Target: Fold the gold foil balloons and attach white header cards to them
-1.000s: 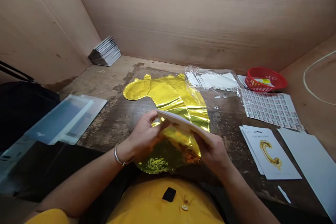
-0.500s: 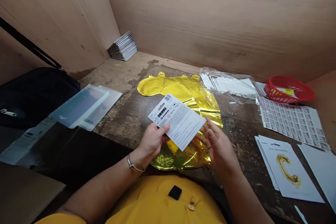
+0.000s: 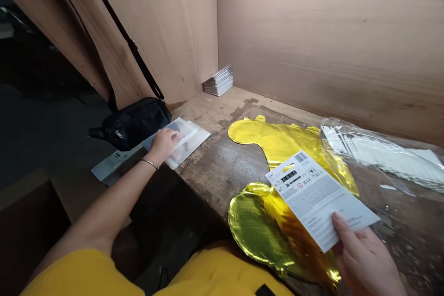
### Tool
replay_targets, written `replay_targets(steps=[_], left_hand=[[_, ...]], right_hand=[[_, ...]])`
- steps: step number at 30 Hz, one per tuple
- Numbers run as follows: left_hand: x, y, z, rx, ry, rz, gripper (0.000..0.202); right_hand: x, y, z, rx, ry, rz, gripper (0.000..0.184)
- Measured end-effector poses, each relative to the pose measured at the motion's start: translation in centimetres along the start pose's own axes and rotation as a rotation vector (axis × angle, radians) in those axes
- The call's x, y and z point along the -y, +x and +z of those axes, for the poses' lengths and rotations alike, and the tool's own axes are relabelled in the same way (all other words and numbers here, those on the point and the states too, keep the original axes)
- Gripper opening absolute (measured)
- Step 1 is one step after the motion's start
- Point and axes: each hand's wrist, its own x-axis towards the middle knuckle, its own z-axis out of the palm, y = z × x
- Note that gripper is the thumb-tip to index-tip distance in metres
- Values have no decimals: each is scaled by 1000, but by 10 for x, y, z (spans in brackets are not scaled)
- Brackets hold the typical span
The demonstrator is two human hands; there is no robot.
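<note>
Now that the hands have come apart, the left hand lies open on a clear plastic packet while the right hand pinches a printed card above a gold foil balloon spread across the worn wooden bench.

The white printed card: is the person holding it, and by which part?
Yes. The right hand grips the white printed card at its near short edge, thumb on top. The left hand lies on a clear plastic sleeve.
</note>
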Motion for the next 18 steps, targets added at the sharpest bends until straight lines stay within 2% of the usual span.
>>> replay_targets(steps=[3, 8, 10, 14, 18], left_hand=[[22, 4, 12, 17, 37, -18, 18], [25, -1, 25, -22, 56, -77, 28], [24, 0, 24, -21, 50, -93, 32], [24, 8, 19, -3, 21, -131, 17], [23, 17, -1, -59, -23, -239, 17]], right_hand=[[-4, -3, 5, 23, -44, 42, 39], [-2, 0, 7, 87, -147, 74, 44], [-2, 1, 6, 87, -141, 87, 47], [-5, 3, 4, 121, -136, 68, 46], [-1, 2, -4, 120, -160, 49, 43]])
